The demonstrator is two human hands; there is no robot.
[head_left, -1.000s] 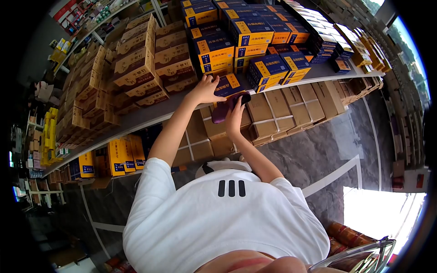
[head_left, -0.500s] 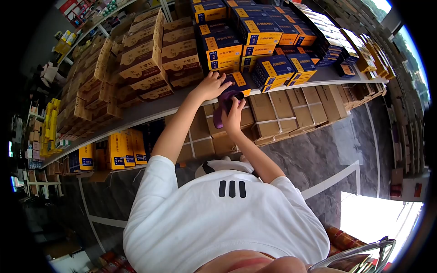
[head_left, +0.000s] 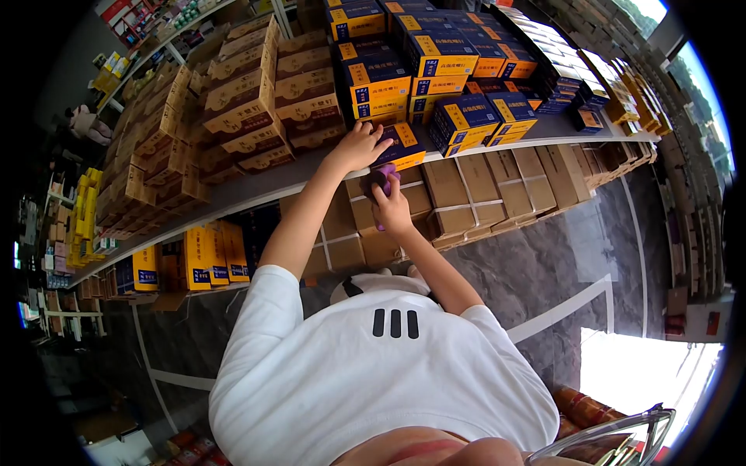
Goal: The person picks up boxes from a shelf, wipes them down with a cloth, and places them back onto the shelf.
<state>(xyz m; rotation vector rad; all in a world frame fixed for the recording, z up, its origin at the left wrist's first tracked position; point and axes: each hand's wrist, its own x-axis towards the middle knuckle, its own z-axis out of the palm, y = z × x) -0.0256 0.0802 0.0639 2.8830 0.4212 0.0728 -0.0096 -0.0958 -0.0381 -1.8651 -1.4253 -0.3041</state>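
My left hand (head_left: pixel 358 148) lies with its fingers spread on the left end of a blue and yellow box (head_left: pixel 402 145) at the shelf's front edge. My right hand (head_left: pixel 393 208) is closed around a purple and dark object (head_left: pixel 379 185), held just in front of that box. What this object is cannot be made out. Stacks of similar blue and yellow boxes (head_left: pixel 378 81) stand behind my left hand, and two more small stacks (head_left: pixel 465 123) stand right of the box.
Brown cartons (head_left: pixel 241 105) are piled on the grey shelf (head_left: pixel 256 186) to the left. Below it are strapped cardboard boxes (head_left: pixel 466 190) and yellow boxes (head_left: pixel 206 256). A tiled floor (head_left: pixel 544 256) with white lines lies at the right.
The purple object has turned and moved slightly down, away from the box's front, with my right hand. My left hand has stayed at the box. Earlier, the view shifted a little.
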